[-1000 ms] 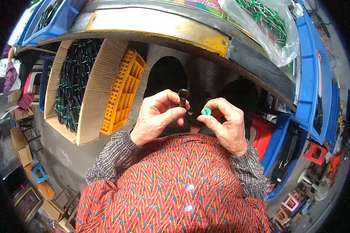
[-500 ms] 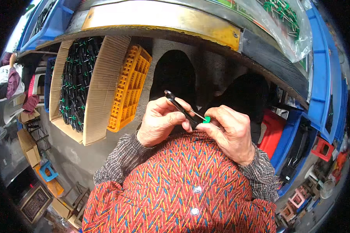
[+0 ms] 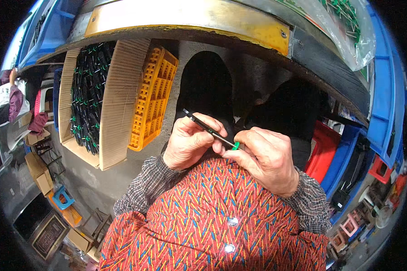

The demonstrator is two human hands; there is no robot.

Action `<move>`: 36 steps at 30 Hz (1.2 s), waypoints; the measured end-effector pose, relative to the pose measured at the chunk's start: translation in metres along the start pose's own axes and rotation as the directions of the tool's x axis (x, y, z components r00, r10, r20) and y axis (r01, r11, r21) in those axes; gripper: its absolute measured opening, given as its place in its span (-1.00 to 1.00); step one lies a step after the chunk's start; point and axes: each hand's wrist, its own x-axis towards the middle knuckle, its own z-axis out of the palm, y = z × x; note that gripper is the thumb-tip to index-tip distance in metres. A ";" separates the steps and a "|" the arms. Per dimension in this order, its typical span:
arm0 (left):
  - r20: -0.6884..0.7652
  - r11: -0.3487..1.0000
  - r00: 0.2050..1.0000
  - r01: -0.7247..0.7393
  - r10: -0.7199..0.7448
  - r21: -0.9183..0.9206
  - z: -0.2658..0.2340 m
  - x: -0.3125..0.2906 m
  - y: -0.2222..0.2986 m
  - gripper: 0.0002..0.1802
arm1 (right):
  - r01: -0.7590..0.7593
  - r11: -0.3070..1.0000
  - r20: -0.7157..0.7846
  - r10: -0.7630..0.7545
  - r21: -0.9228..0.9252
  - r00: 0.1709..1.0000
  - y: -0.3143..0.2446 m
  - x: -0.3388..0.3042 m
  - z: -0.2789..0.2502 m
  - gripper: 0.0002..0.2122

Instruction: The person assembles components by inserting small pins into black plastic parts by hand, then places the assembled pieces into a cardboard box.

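Observation:
My left hand (image 3: 190,145) is closed, its thumb and fingers pinching a slim black plastic part (image 3: 198,120) in front of my belly. The part's far end sticks out up and to the left. In my closed right hand (image 3: 270,158), thumb and forefinger grip the green head of a metal pin (image 3: 236,146). The pin's thin shaft lies against the near end of the black part; whether it sits inside a hole there I cannot tell. Both hands are close together over my lap, and fingers hide some of the join.
A cardboard box (image 3: 124,90) of black parts with green-headed pins stands left, beside an orange crate (image 3: 154,97). The workbench edge (image 3: 185,28) crosses ahead. A clear bag (image 3: 364,52) of green-headed pins and a blue bin (image 3: 384,86) lie right. Another person's sleeve (image 3: 15,103) shows far left.
The pin and the black part have come nearly into line, with the pin's shaft now along the part. The black part has tilted flatter, and my view has shifted slightly.

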 end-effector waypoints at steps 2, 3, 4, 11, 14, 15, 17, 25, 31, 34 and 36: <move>0.006 1.000 1.000 -0.010 0.010 -0.006 -0.001 0.001 0.000 -0.77 | -0.001 1.000 -0.008 0.001 -0.008 1.000 0.001 0.000 0.001 -0.75; 0.009 1.000 1.000 -0.006 0.006 -0.005 -0.002 0.000 0.001 -0.77 | -0.003 1.000 -0.008 0.003 -0.007 1.000 0.001 0.001 0.002 -0.75; 0.012 1.000 1.000 -0.002 0.002 -0.003 -0.002 0.000 0.001 -0.77 | -0.001 1.000 -0.011 0.001 -0.006 1.000 0.001 0.001 0.002 -0.75; 0.015 1.000 1.000 -0.010 0.010 -0.004 -0.001 0.003 0.002 -0.77 | -0.004 1.000 -0.023 0.004 -0.003 1.000 0.003 0.002 0.004 -0.75; 0.021 0.999 1.000 -0.024 0.023 0.028 -0.003 0.003 0.001 -0.79 | -0.002 1.000 -0.026 0.002 -0.006 1.000 0.003 0.002 0.004 -0.76; 0.024 0.999 0.999 -0.026 0.025 0.039 -0.003 0.003 0.001 -0.79 | -0.002 1.000 -0.026 0.002 -0.006 1.000 0.003 0.002 0.004 -0.76; 0.026 0.998 0.999 -0.027 0.026 0.049 -0.003 0.004 0.001 -0.79 | -0.020 1.000 -0.018 0.020 -0.005 1.000 0.003 0.002 0.004 -0.76; 0.023 0.987 0.999 -0.047 0.044 0.155 -0.003 0.004 0.004 -0.82 | -0.041 0.999 0.008 0.041 0.000 0.999 0.001 0.003 0.001 -0.77; 0.002 0.789 0.997 -0.066 0.082 0.611 0.008 0.005 0.026 -0.83 | -0.108 0.986 0.040 0.104 0.125 0.994 0.004 0.002 -0.001 -0.80; 0.180 0.494 0.969 -0.241 0.169 0.835 0.005 0.008 0.033 -0.81 | -0.202 0.950 0.087 0.186 0.239 0.979 0.003 0.002 -0.002 -0.81; 0.210 0.412 0.962 -0.265 0.173 0.872 0.007 0.010 0.037 -0.79 | -0.276 0.921 0.124 0.250 0.275 0.960 0.004 0.002 -0.003 -0.79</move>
